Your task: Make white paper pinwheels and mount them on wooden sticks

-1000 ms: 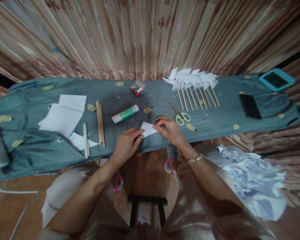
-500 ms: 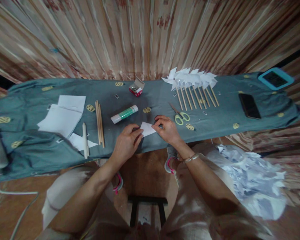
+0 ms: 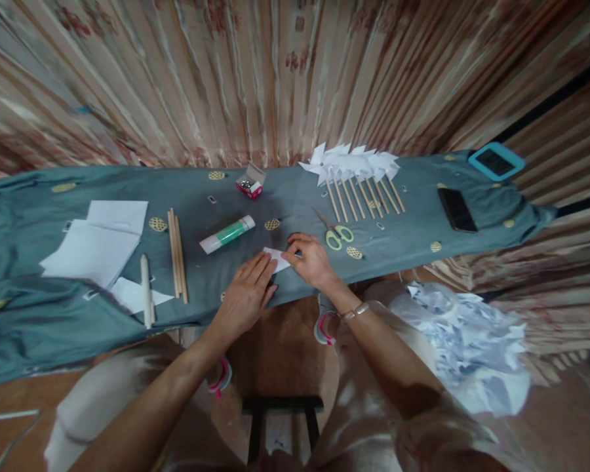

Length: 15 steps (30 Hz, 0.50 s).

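The small white paper (image 3: 276, 259) is at the near edge of the table (image 3: 295, 213), between the two hands. The left hand (image 3: 246, 295) lies flat over the left part of the paper, fingers extended and close together; it presses from above and does not grip. The right hand (image 3: 311, 261) holds the right end of the paper, thumb and index finger closed on it, the other fingers curled. A bracelet (image 3: 354, 311) encircles the right wrist.

The glue stick (image 3: 227, 234) lies on its side, beyond the left hand, at an angle. To its left, wooden sticks (image 3: 177, 255) lie side by side. Further left are the white sheets (image 3: 96, 246), which overlap, and a slim white tool (image 3: 146, 292), which lies on a loose paper piece (image 3: 134, 295).

The open red box (image 3: 250, 184) stands near the far edge and contains small shiny items, too small to identify. The scissors (image 3: 338, 236) lie beyond the right hand, blades pointing away from the person. Behind them, paper pinwheels (image 3: 353, 165) on sticks form an overlapping row. The phone (image 3: 457, 210) and the blue-framed device (image 3: 496, 161) occupy the right end. Below the table, at right, is a pile of folded white paper (image 3: 472, 347).
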Motion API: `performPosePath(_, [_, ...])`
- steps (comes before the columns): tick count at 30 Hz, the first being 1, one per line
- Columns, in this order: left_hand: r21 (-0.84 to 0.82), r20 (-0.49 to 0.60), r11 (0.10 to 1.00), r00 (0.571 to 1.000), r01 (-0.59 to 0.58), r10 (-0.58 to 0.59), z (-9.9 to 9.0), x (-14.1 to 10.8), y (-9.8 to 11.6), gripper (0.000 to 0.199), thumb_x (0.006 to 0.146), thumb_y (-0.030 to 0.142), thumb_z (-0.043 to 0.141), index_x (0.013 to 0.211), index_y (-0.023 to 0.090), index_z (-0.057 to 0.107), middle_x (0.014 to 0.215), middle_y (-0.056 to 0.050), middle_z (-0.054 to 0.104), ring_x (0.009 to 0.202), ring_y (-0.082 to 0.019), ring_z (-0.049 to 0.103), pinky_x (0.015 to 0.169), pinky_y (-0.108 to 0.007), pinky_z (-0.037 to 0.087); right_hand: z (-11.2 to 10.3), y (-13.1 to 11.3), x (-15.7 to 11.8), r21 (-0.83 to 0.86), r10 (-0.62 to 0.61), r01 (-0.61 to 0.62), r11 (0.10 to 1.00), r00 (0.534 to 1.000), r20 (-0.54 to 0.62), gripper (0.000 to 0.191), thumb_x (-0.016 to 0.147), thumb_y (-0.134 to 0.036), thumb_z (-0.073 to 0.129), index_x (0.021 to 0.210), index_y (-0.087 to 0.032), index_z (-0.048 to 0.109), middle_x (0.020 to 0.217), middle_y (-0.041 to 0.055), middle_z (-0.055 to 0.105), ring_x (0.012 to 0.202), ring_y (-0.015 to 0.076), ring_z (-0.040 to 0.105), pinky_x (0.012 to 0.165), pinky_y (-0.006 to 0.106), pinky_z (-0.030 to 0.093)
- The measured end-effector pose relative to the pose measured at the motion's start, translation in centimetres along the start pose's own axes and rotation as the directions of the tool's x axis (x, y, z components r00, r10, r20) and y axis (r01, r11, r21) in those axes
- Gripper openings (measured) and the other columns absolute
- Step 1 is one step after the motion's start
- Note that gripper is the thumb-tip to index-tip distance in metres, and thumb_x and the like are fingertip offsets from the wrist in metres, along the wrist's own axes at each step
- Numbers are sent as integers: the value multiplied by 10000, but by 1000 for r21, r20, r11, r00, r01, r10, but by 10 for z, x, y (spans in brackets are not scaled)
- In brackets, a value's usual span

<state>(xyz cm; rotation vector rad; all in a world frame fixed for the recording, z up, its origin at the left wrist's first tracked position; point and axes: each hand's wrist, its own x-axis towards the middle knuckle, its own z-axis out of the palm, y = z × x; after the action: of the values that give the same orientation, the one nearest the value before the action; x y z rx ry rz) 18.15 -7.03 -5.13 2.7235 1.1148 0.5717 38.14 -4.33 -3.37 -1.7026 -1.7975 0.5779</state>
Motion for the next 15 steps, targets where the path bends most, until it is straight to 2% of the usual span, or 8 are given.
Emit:
performPosePath(8, [59, -35, 997, 998, -55, 57, 3, 1, -3, 503, 995, 364, 437, 1365, 32, 514, 1430, -242, 527, 1362, -335, 478, 1103, -494, 431, -3, -5, 0, -33, 1, 0, 999, 1000, 11, 117, 828, -199, 694, 712, -188, 695, 1109, 92, 696, 1057, 230, 620, 994, 382, 446])
performPosePath(15, [96, 18, 995, 999, -37, 35, 3, 2, -1, 545, 964, 385, 495, 1368, 21, 526, 1440, -257, 513, 1370, -359, 467, 1114, -510, 415, 0, -7, -1, -77, -18, 17, 997, 1000, -10, 109, 844, -194, 682, 735, -189, 684, 1107, 86, 690, 1053, 220, 613, 998, 370, 443])
